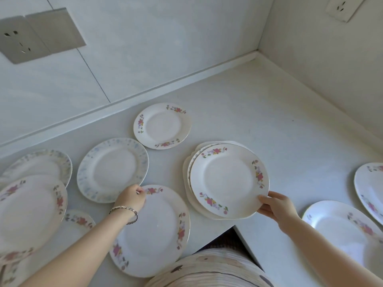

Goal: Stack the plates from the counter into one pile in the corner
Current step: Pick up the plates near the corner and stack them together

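Observation:
Several white plates with flower or blue patterns lie on a pale L-shaped counter. A small pile of plates sits near the middle; my right hand pinches the near right rim of its top floral plate. My left hand, with a bracelet on the wrist, grips the far rim of a large floral plate at the counter's front edge. A blue-speckled plate lies just behind that hand, and a small floral plate sits nearer the back wall.
More plates overlap at the left and lie at the right. The inner corner of the walls is at upper right. Wall sockets sit above. My striped clothing shows at the counter's front notch.

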Demonstrator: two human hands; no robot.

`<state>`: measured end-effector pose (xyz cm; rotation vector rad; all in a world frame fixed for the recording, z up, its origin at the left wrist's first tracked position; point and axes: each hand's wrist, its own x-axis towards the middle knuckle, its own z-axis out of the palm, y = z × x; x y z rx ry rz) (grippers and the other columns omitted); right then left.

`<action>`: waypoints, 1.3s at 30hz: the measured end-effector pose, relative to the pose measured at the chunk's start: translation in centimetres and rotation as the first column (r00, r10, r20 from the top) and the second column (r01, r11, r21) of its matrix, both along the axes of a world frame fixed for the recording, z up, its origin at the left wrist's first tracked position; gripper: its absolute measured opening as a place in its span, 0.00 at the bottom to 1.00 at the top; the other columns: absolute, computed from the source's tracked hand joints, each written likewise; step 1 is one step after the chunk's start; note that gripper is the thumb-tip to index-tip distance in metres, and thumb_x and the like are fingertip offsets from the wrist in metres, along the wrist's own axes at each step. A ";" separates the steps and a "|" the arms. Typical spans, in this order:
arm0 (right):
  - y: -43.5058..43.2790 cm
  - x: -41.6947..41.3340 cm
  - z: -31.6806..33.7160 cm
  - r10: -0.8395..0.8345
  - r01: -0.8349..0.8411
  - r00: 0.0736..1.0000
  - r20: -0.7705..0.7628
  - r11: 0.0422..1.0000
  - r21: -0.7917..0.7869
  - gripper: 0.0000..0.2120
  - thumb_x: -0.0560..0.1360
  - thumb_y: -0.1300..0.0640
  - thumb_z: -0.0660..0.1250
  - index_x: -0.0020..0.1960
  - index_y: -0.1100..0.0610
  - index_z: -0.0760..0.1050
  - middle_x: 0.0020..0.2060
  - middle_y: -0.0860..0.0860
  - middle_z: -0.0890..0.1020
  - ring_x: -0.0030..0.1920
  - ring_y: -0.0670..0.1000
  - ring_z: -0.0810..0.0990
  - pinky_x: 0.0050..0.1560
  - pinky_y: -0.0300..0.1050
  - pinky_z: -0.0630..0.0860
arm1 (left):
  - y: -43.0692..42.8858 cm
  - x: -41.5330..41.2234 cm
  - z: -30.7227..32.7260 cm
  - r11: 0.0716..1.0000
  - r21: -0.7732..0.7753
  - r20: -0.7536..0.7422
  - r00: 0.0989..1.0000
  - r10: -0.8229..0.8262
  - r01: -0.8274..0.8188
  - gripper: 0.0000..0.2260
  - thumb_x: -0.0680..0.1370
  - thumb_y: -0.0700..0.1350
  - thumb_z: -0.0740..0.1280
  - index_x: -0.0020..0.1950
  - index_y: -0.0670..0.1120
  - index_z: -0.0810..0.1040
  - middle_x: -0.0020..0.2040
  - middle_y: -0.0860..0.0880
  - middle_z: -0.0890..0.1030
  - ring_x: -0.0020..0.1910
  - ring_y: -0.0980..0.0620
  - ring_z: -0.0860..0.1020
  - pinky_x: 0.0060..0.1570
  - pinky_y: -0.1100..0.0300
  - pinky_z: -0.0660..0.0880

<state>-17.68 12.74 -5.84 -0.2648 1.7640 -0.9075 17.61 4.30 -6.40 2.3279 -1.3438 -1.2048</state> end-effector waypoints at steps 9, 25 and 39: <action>-0.8 0.9 0.0 0.456 -0.353 0.785 -0.419 0.886 0.301 0.14 0.77 0.54 0.59 0.37 0.60 0.72 0.26 0.53 0.80 0.25 0.52 0.79 0.35 0.44 0.79 | 1.3 0.6 -0.9 0.998 -0.045 -0.028 0.998 0.048 -0.049 0.13 0.77 0.38 0.59 0.33 0.48 0.71 0.29 0.48 0.77 0.32 0.45 0.77 0.40 0.59 0.69; -2.5 3.7 2.0 0.774 -0.519 0.179 -0.607 0.598 0.610 0.21 0.79 0.47 0.53 0.30 0.54 0.64 0.27 0.48 0.70 0.30 0.50 0.71 0.31 0.39 0.66 | 3.7 3.0 -0.7 0.971 0.236 0.401 0.907 -0.130 0.035 0.18 0.78 0.42 0.59 0.64 0.33 0.67 0.63 0.35 0.74 0.62 0.38 0.74 0.57 0.52 0.71; -3.0 6.2 1.4 0.719 -0.663 0.364 -0.592 0.647 0.377 0.19 0.76 0.49 0.60 0.31 0.58 0.70 0.31 0.57 0.83 0.35 0.57 0.82 0.36 0.42 0.71 | 6.4 5.0 -1.7 0.979 0.064 0.037 0.981 0.192 -0.195 0.19 0.81 0.51 0.56 0.52 0.35 0.76 0.50 0.36 0.78 0.55 0.39 0.76 0.50 0.55 0.67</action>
